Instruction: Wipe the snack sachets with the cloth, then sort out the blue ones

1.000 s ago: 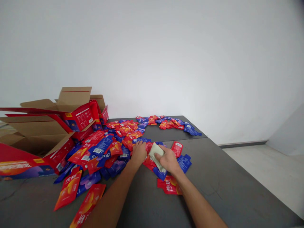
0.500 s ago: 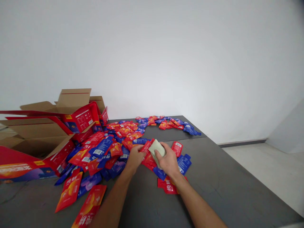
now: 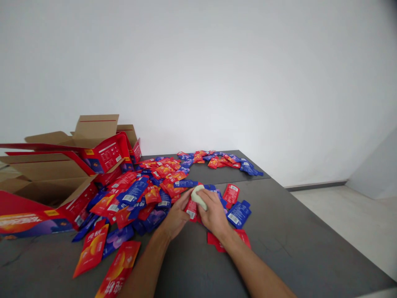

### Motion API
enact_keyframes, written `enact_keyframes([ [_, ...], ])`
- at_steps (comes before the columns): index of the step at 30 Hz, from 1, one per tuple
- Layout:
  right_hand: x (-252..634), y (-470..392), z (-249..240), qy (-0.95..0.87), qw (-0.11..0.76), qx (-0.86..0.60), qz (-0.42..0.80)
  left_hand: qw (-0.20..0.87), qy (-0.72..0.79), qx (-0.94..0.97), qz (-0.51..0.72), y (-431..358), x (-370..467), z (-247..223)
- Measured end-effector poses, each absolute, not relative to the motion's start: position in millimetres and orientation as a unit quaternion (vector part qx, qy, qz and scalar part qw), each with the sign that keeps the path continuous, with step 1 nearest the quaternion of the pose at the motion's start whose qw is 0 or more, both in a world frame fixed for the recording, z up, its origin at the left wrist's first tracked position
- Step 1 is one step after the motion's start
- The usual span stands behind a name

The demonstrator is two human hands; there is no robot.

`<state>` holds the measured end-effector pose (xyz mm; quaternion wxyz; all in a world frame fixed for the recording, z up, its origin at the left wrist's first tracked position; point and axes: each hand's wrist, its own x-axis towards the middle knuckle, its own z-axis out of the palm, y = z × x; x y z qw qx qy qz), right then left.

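Note:
A pale, folded cloth (image 3: 199, 196) is bunched in my right hand (image 3: 214, 210), whose fingers curl round it. My left hand (image 3: 177, 216) is closed on the left edge of a red packet (image 3: 191, 209), and the cloth lies against the upper part of that packet. Under and beside my right hand are more red and blue packets, among them a blue one (image 3: 238, 214) and a red one (image 3: 231, 194). Left of my left hand spreads a large heap of red and blue packets (image 3: 133, 194).
Open red cardboard boxes (image 3: 74, 207) stand at the left of the dark table (image 3: 279, 248). A curved row of packets (image 3: 217, 160) lies at the table's far end, near the white wall (image 3: 198, 82).
The cloth has gone from flatter to bunched and shifted slightly left with my right hand. My left hand has turned, its palm side showing more, and a packet's barcode now shows between the hands.

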<state>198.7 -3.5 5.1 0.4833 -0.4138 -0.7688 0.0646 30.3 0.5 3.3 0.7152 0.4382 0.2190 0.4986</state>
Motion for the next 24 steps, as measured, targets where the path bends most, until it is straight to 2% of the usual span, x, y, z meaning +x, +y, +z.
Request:
enact_keyframes([
  [5, 213, 5, 3, -0.754, 0.499, -0.426, 0.029, 0.737, 0.2, 0.444, 0.469, -5, 40, 8],
  [14, 186, -26, 26, -0.846, 0.396, -0.335, 0.123, 0.723, 0.181, 0.375, 0.551, 5, 28, 3],
  [18, 189, -21, 20, -0.803, 0.447, -0.369, 0.138, 0.701, 0.22, 0.344, 0.584, 8, 36, 6],
  [22, 198, -10, 12, -0.686, 0.541, -0.473, 0.116, 0.661, 0.265, 0.334, 0.618, 12, 41, 6],
  [24, 202, -7, 12, -0.64, 0.559, -0.515, 0.114, 0.65, 0.28, 0.315, 0.633, 12, 40, 7],
])
